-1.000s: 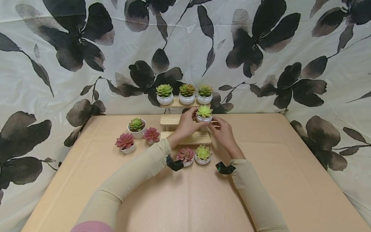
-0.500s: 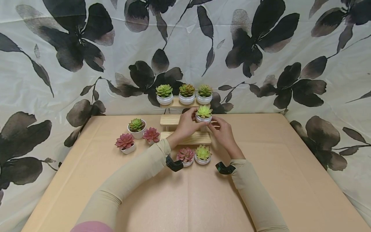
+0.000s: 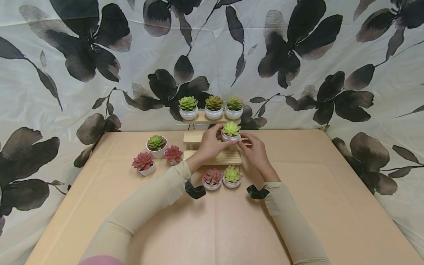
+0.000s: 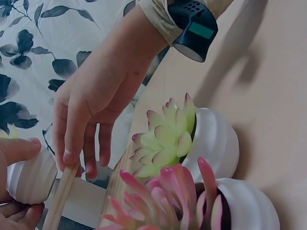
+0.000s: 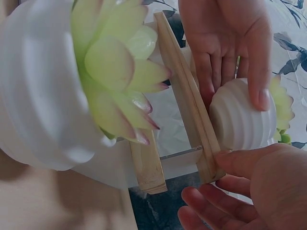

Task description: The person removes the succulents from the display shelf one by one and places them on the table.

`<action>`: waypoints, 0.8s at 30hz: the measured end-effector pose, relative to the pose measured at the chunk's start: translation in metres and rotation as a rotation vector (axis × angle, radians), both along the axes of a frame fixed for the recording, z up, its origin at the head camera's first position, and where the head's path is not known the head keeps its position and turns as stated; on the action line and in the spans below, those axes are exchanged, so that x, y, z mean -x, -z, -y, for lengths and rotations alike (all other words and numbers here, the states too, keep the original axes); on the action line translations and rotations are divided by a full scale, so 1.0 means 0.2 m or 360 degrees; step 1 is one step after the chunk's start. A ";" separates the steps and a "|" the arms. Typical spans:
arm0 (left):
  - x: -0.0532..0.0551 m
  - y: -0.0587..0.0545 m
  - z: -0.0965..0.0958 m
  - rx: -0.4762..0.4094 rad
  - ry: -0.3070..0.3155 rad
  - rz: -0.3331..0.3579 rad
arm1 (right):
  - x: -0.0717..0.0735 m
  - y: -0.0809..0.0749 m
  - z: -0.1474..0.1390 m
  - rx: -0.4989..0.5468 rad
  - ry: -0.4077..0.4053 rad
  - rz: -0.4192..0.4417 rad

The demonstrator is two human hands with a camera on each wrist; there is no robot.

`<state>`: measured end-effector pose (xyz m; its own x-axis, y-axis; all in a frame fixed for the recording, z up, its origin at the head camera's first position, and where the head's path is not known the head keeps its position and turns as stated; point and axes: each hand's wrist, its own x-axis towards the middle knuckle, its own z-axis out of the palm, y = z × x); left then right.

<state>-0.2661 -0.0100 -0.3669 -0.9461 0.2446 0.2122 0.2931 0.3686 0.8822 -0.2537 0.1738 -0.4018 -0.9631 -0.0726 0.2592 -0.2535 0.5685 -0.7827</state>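
Observation:
In the head view my left hand (image 3: 212,142) holds a light green succulent in a white ribbed pot (image 3: 230,131) over the middle tier of a wooden stepped plant stand (image 3: 193,137). Seen from the right wrist, the left thumb lies on the side of the pot (image 5: 244,117), with the fingers round its far side. My right hand (image 5: 268,187) pinches the end of the tier's board (image 5: 192,105), thumb on one face and fingers on the other. Two potted succulents, one pink (image 3: 212,177) and one lime green (image 3: 232,175), stand before the stand.
On the top tier sit three potted succulents, the middle one (image 3: 213,105) browner than the others. Left of the stand are a green succulent (image 3: 156,144) and two pink ones (image 3: 143,162) on the table (image 3: 281,221). A floral cloth (image 3: 218,55) hangs behind.
My left hand has shifted slightly left with the potted succulent, its forearm moving along. The right hand keeps its place at the board's end.

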 end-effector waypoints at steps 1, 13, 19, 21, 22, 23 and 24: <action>-0.01 0.00 0.01 0.0005 -0.0003 0.0006 | 0.00 0.00 0.00 0.0003 0.0000 0.0000; -0.07 -0.01 0.08 0.0093 -0.0036 0.0079 | -0.01 0.00 0.00 0.0032 -0.0022 -0.0040; -0.10 -0.01 0.12 0.0131 -0.0048 0.0075 | -0.01 0.01 0.00 0.0030 -0.0003 -0.0044; -0.11 -0.01 0.14 0.0127 -0.0044 0.0073 | -0.01 0.01 0.00 0.0025 -0.0001 -0.0047; -0.11 -0.01 0.14 0.0125 -0.0042 0.0072 | -0.01 0.01 0.00 0.0025 -0.0003 -0.0051; -0.12 -0.01 0.15 0.0127 -0.0043 0.0068 | -0.01 0.01 0.00 0.0025 -0.0002 -0.0051; -0.12 -0.01 0.16 0.0127 -0.0041 0.0066 | -0.01 0.01 0.00 0.0022 -0.0002 -0.0049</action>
